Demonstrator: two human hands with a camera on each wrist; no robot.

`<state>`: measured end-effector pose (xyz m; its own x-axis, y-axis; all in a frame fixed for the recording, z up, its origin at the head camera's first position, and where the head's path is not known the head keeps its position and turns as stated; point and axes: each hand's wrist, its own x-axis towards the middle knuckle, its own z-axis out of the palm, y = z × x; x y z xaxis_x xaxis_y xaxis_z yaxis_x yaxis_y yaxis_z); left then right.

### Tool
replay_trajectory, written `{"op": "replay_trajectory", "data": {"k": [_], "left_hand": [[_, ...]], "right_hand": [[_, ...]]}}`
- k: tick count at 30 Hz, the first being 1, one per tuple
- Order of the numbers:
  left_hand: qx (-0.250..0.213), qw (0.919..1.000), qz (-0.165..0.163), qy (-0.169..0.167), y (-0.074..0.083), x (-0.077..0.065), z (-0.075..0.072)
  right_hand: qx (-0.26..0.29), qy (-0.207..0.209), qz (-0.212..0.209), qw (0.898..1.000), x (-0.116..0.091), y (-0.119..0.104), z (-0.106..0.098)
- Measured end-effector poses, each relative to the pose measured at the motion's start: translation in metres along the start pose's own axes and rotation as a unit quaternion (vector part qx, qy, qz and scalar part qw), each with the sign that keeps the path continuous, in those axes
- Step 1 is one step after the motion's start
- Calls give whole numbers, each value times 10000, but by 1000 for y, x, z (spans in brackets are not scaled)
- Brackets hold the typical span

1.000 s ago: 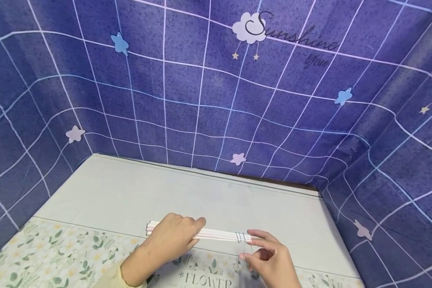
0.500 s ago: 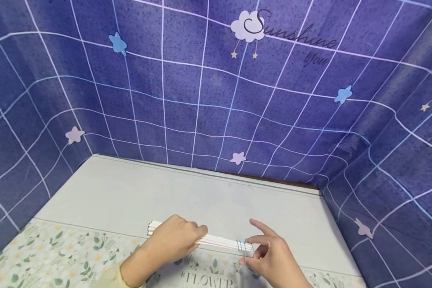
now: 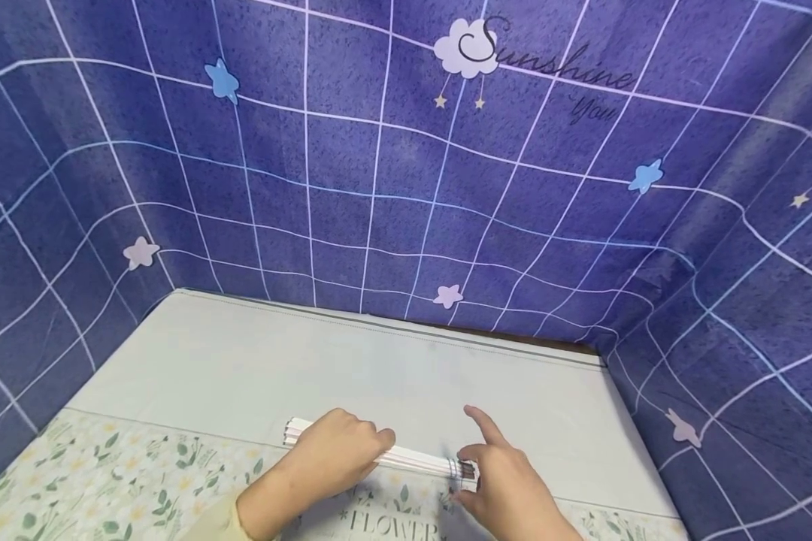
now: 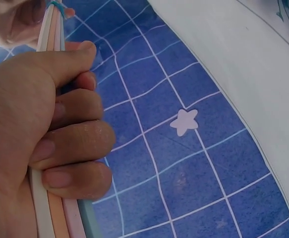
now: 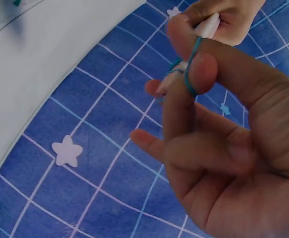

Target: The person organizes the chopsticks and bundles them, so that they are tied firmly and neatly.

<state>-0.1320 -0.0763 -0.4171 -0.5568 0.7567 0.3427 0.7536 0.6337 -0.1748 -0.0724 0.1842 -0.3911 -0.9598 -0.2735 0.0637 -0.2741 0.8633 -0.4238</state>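
R hand [image 3: 510, 488], ~5 o'clk: thumb + index curled, teal band [image 5: 187, 74] hooked over them, also wound round R end of strip bundle [image 3: 416, 460]. L hand [image 3: 331, 454], ~7 o'clk: fingers wrapped round strip bundle (~6 o'clk, lying approx. 9–3). Beyond: wht tabletop [image 3: 311, 368]; 12 o'clk, blue grid cloth [image 3: 406, 173].

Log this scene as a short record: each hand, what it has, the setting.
Left hand: grips the bundle near its middle
Right hand: at the bundle's banded end, fingers bent, a band loop stretched over them
Bundle: pale flat strips, held lengthwise together
Teal band: wound around the bundle near the right hand
Table cover: white, with a floral printed section reading FLOWER
Backdrop: blue-purple cloth with grid lines, stars and a cloud
Unclear: whether the bundle touches the table cover
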Motion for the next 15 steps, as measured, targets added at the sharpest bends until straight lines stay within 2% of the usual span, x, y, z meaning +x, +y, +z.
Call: {"op": "replay_trajectory", "data": {"k": [3,7,9,11,15], "left_hand": [[35,10000,-33,-2,0,1,1],[62,9999,-156,25,1,1,4],[35,9996,-261,102,0,1,5],[-66,9991,-399,152,-1,1,3],[-283,9975,-603,226,-3,1,-2]], "right_hand": [[-457,5,144,9989,2,-5,-2],[-298,215,257,9990,5,-9,2],[-144,559,285,9979,4,-11,5],[30,1072,253,9939,3,-12,9],[394,2171,-1,9754,0,-13,16]]}}
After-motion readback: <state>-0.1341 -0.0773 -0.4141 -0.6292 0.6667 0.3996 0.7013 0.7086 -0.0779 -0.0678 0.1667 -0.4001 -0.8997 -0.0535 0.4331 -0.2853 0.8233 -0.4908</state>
